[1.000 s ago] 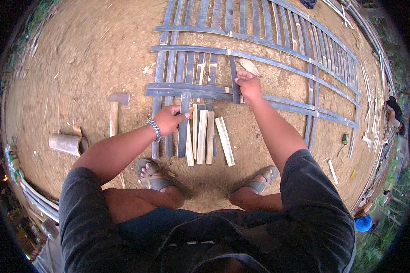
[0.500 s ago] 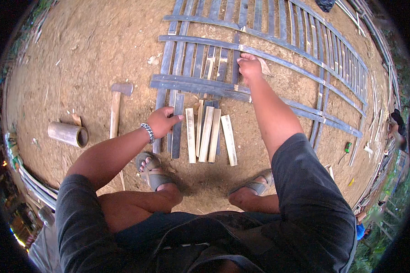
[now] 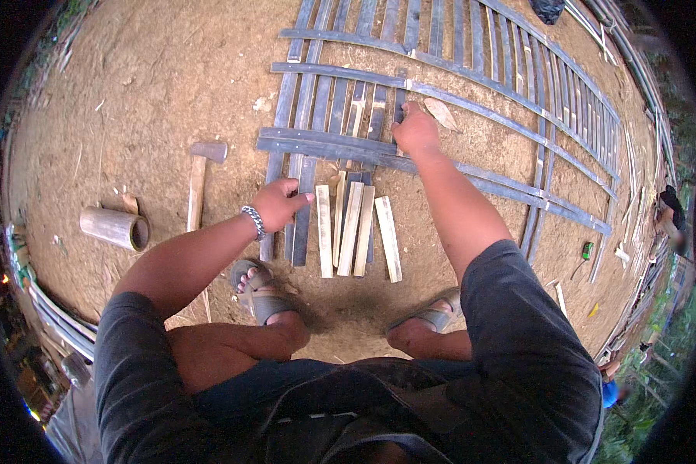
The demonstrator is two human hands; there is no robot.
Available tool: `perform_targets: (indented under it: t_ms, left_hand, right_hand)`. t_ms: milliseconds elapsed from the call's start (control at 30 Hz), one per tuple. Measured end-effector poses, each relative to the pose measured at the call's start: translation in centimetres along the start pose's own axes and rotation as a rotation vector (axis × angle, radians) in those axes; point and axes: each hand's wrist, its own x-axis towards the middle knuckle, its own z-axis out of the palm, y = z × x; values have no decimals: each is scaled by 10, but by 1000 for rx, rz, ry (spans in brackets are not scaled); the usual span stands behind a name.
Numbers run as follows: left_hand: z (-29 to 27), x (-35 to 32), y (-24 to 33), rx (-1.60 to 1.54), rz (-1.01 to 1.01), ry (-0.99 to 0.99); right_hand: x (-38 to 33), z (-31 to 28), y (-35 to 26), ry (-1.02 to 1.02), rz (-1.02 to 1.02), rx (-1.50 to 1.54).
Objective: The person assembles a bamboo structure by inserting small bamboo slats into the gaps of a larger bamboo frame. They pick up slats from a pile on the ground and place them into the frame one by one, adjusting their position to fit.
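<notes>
A lattice of dark bamboo slats crossed by long rails point(image 3: 348, 73) lies on the dirt in front of me. My right hand point(image 3: 416, 131) is closed at a short dark slat point(image 3: 400, 97) between two rails, fingers pinching its edge. My left hand point(image 3: 277, 207) has its thumb and fingers closed about a dark slat point(image 3: 302, 220) at the lattice's near left end. Between my hands and feet several short pale bamboo strips point(image 3: 353, 224) lie side by side, partly over a dark strip.
To the left lie a hatchet point(image 3: 196, 189) with a wooden handle and a cut bamboo tube point(image 3: 114, 226). A dry leaf point(image 3: 441, 114) rests beyond my right hand. At the right are a small green object point(image 3: 587, 250) and bamboo poles along the edge; a black bag point(image 3: 547, 9) sits far off.
My right hand has drawn a little toward me and left, and the short dark slat has shifted nearer with it. The leaf now shows fully. My left hand stays nearly still.
</notes>
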Motion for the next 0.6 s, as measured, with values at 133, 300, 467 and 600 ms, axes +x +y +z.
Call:
perform_targets:
  t_ms: [133, 300, 467, 600]
  left_hand:
    - [0, 1, -10, -54, 54, 26]
    - [-4, -2, -6, -39, 59, 34]
    - [-2, -5, -10, -35, 76, 57]
    - [-5, -9, -8, -45, 68, 30]
  right_hand:
    - [-10, 5, -16, -58, 101, 8]
    - [-18, 1, -27, -93, 209, -39]
    - [-18, -6, -31, -161, 213, -57]
    - [-23, -7, -34, -133, 134, -58]
